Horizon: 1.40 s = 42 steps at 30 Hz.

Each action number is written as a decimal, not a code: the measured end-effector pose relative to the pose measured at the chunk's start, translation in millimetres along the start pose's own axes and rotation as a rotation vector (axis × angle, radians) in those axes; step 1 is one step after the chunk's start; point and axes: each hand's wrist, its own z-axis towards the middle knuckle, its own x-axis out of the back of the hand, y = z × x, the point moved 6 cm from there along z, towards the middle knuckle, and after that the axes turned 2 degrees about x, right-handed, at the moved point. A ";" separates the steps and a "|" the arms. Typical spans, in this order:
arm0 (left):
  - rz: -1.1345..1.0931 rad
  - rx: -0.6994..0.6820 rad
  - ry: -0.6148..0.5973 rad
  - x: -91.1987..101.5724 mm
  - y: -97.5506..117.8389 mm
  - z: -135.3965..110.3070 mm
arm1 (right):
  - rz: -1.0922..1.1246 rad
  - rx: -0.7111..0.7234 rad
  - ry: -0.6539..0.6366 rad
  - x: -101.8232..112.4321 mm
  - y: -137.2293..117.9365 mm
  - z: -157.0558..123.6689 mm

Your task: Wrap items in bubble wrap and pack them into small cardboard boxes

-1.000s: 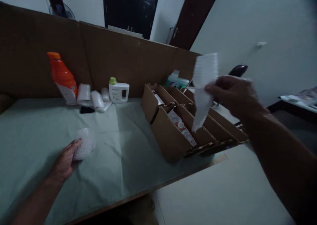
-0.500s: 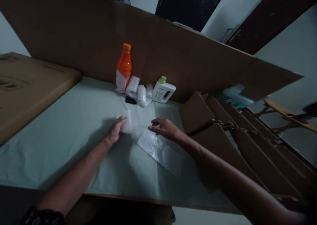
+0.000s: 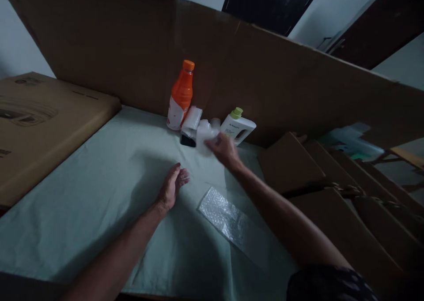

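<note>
My right hand (image 3: pixel 227 152) reaches to the group at the back of the cloth, its fingers closed on a whitish bubble-wrapped bundle (image 3: pixel 203 137); both are blurred by motion. What the wrap encloses cannot be made out. My left hand (image 3: pixel 174 186) is over the cloth nearer to me, holding nothing, with its fingers apart. Between my arms lies a flat bubble wrap sheet (image 3: pixel 228 219). Other wrapped rolls, one of them a bubble-wrapped roll (image 3: pixel 194 118), stand behind the held bundle, partly hidden. Beside them rests a small black object (image 3: pixel 187 141).
An orange bottle (image 3: pixel 182 93) and a white jug with a green cap (image 3: pixel 243 126) stand against the cardboard wall (image 3: pixel 132 49). A large cardboard box (image 3: pixel 66 111) occupies the left. Several open cardboard boxes (image 3: pixel 291 162) line the right side.
The wrapped bundle has passed from my left hand to my right and moved away from me toward the other rolls. My left hand is now without it. The view has shifted slightly.
</note>
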 end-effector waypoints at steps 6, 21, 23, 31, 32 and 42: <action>0.029 0.072 -0.023 -0.6 -0.5 1.4 | -0.690 0.140 -0.037 15.2 16.4 104.6; 0.171 0.040 -0.052 -7.6 11.5 -2.8 | -0.326 0.062 -0.250 35.3 59.9 -58.3; 0.199 0.030 -0.070 -8.5 13.7 -3.5 | -0.294 -0.031 -0.331 36.1 78.0 -118.8; 0.363 0.036 -0.086 -13.6 15.2 -17.4 | -0.267 -0.208 -0.322 22.5 68.3 -239.4; 0.369 0.032 -0.088 -14.1 15.1 -18.8 | -0.246 -0.230 -0.303 23.2 61.9 -238.5; 0.403 -0.103 0.010 -1.3 36.7 -7.5 | 0.415 -0.565 -0.237 8.5 36.5 -221.0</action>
